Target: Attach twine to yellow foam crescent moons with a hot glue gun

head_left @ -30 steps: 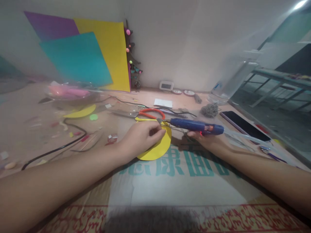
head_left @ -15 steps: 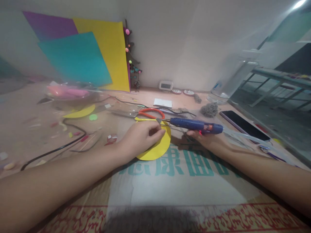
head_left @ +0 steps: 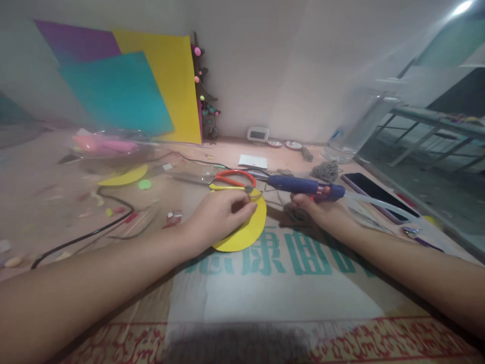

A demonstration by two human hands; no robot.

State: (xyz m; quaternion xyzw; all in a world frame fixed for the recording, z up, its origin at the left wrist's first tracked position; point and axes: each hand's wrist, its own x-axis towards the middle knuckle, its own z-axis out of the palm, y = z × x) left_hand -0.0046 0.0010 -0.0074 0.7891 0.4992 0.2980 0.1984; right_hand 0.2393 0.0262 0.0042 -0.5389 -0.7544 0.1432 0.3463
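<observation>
My left hand point(head_left: 223, 215) rests on a round yellow paper disc point(head_left: 246, 235), thumb and fingers curled closed at its upper part. A yellow strip point(head_left: 227, 187) runs along the disc's far edge, with a small grey piece of string point(head_left: 248, 189) by my fingertips. My right hand point(head_left: 316, 210) is closed around a blue hot glue gun point(head_left: 299, 185) with a red light showing. Its nozzle points left, just beyond the disc and apart from it. A clear glue stick point(head_left: 379, 201) sticks out of its back. Orange-handled scissors point(head_left: 237, 177) lie behind the disc.
A phone point(head_left: 379, 196) and a ball of grey yarn point(head_left: 326, 172) lie right. A clear bottle point(head_left: 348, 129) stands behind them. A black cable point(head_left: 87, 231) and paper scraps cover the left side. Coloured sheets point(head_left: 117, 93) lean on the wall behind a plastic bowl point(head_left: 109, 146).
My right hand has lifted the glue gun slightly up and away, so its nozzle has left the grey string at the disc's edge. My left hand has stayed on the disc.
</observation>
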